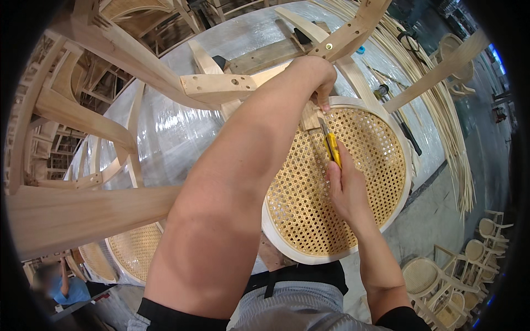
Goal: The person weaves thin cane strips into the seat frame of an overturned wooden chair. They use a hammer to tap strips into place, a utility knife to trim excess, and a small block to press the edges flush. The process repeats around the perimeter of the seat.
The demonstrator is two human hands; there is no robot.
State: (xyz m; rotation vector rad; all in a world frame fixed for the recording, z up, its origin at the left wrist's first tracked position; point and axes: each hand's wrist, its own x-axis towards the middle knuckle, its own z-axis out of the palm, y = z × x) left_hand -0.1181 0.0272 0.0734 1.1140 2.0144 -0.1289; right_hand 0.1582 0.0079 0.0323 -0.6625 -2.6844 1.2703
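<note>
A round chair panel of woven cane in a pale wooden frame lies tilted in front of me. My right hand is closed around a yellow utility knife, its tip pointing at the panel's far edge. There, a small pale wooden block overlaps the cane. My left hand reaches across to that edge, bent down at the wrist, with fingertips beside the block and the knife tip. Its fingers are curled and mostly hidden, so I cannot make out what they grip.
Curved wooden chair parts surround the panel on a plastic-covered table. Long cane strips run along the right side. More chairs stand on the floor at lower right. Another person is at lower left.
</note>
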